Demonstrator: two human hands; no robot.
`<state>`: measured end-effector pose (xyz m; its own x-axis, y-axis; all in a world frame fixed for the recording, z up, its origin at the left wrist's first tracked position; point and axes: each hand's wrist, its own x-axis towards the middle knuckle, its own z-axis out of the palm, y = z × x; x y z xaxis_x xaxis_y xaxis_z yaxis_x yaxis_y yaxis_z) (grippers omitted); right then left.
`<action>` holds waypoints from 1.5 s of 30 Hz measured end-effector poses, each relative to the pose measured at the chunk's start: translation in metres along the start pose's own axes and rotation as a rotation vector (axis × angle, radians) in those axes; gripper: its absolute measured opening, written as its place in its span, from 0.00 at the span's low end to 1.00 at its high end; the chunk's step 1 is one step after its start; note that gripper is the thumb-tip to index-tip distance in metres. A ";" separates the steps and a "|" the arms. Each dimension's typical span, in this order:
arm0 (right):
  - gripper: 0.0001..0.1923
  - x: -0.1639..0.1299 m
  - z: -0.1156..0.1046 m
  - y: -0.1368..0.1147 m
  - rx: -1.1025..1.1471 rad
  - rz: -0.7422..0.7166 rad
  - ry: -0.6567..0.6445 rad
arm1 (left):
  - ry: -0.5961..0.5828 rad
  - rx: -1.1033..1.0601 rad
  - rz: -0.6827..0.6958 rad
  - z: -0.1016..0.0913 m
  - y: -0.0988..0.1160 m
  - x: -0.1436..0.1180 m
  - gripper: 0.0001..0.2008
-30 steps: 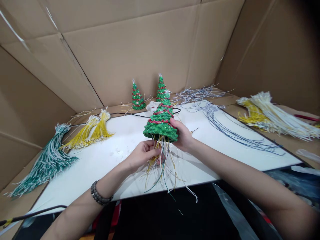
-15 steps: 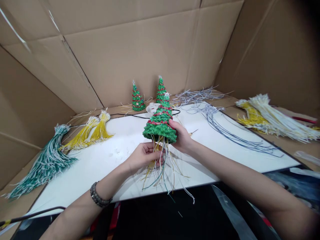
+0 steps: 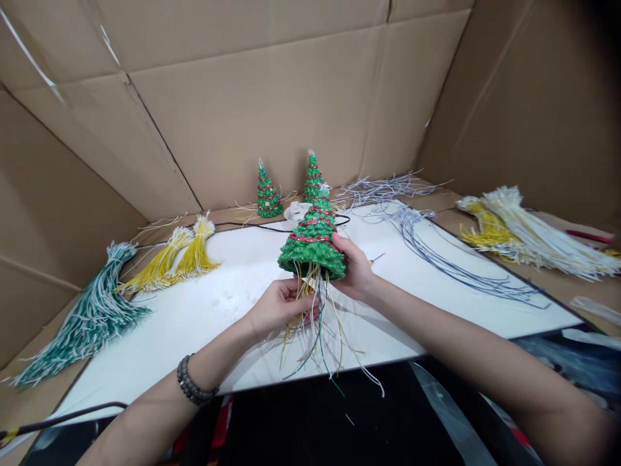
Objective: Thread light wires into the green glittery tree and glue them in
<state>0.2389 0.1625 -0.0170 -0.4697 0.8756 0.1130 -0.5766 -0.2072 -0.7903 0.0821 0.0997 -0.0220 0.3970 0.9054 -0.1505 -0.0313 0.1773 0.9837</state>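
A small green Christmas tree (image 3: 315, 243) with red garlands and a silvery star tilts over the white board, its hollow base turned toward me. My right hand (image 3: 353, 268) is closed around its lower right side, thumb on the outside. From the base hang thin white, yellow and green wires (image 3: 323, 330). Just below the base, my left hand (image 3: 288, 304) is closed with fingers among these wires, pinching some of them. An amber-coloured piece shows beside the left fingers, too covered to name. Behind the tree a white object (image 3: 295, 212) is partly hidden.
Two more trees, one left (image 3: 268, 191) and one behind (image 3: 312, 171), stand at the back. Green (image 3: 92, 317) and yellow wire bundles (image 3: 194, 249) lie left; clear wires (image 3: 436, 249) and white bundles (image 3: 528, 233) right. A thin-pointed tool (image 3: 376, 259) lies on the board (image 3: 194, 310). Cardboard walls (image 3: 272, 97) surround everything.
The tree and both hands have shifted very slightly right. The hanging wire ends have swung a little to the right. Both grips stay the same.
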 end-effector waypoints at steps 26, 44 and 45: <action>0.19 0.004 -0.005 -0.005 0.071 -0.049 0.022 | 0.343 0.185 0.189 -0.018 0.006 0.001 0.15; 0.23 0.006 -0.007 -0.001 0.036 -0.030 0.099 | 0.186 0.169 0.167 -0.016 0.001 0.004 0.15; 0.23 0.006 -0.008 -0.001 0.032 -0.036 0.083 | 0.182 0.182 0.171 -0.016 0.001 0.005 0.14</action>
<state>0.2419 0.1712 -0.0203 -0.3918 0.9157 0.0892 -0.6138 -0.1880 -0.7667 0.0692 0.1101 -0.0234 0.2285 0.9733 0.0197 0.0876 -0.0407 0.9953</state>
